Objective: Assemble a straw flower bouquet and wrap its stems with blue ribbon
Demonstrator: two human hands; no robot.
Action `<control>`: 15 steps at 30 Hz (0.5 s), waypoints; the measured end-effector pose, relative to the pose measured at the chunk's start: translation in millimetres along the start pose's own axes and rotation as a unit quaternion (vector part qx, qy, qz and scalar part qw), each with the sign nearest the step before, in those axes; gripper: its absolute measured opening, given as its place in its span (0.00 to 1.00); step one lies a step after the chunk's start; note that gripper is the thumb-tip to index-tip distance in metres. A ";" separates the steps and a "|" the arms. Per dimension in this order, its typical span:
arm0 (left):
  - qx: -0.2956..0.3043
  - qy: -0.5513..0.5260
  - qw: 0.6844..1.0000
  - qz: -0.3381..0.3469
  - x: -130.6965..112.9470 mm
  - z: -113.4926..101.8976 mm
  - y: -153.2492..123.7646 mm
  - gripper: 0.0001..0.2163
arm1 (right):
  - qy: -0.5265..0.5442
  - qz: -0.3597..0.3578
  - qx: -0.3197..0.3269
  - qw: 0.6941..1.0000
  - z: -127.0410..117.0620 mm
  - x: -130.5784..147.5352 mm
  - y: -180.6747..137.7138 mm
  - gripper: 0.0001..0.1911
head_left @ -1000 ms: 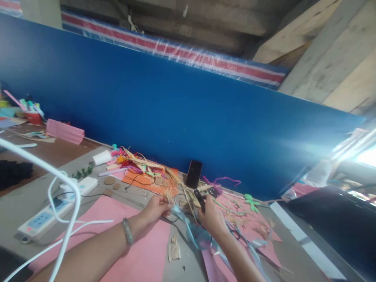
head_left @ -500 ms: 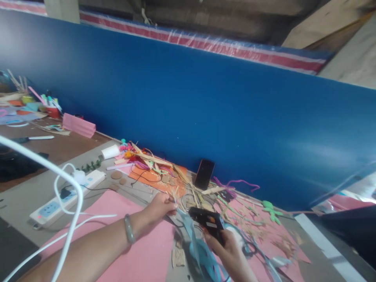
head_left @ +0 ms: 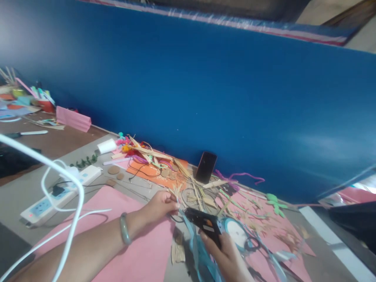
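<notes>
Glue gun is gripped in the right hand and angled leftward, apparently so its nose is aimed at straw pinched in the left hand.

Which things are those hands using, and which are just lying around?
Seemingly in use:
- black tool, in the right hand
- blue ribbon, at the left hand
- maybe the pale strips beside it

Probably just lying about:
- white cup
- green figure
- leaning phone
</notes>
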State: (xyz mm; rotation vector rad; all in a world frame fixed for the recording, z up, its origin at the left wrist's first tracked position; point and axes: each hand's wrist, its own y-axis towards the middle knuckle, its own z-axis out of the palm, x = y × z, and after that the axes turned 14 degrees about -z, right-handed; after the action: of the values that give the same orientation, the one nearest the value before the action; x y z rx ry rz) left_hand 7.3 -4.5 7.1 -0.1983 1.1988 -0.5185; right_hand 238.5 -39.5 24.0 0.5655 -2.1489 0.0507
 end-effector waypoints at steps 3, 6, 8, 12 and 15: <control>0.001 0.000 1.000 0.001 -3.1 1.3 -2.9 0.05 | -0.006 0.000 -0.001 1.000 0.6 6.2 -0.2 0.27; 0.001 -0.005 1.000 0.001 -5.7 2.7 -5.7 0.05 | 0.001 0.001 -0.003 1.000 1.2 14.2 -1.2 0.26; 0.000 -0.014 1.000 0.001 -7.1 3.7 -7.3 0.05 | -0.002 0.004 -0.018 1.000 2.4 19.3 -2.3 0.26; -0.001 -0.015 1.000 0.004 -9.6 5.5 -10.1 0.05 | -0.018 0.003 -0.025 1.000 4.3 24.7 -3.1 0.25; -0.004 -0.014 1.000 0.013 -11.2 6.7 -12.2 0.04 | -0.024 -0.008 0.000 1.000 2.8 23.5 -0.8 0.24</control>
State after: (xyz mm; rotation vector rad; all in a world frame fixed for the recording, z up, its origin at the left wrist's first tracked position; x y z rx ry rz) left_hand 7.1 -10.5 23.9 -0.1955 1.1753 -0.4864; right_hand 224.9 -49.7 40.5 0.5880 -2.1904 0.0284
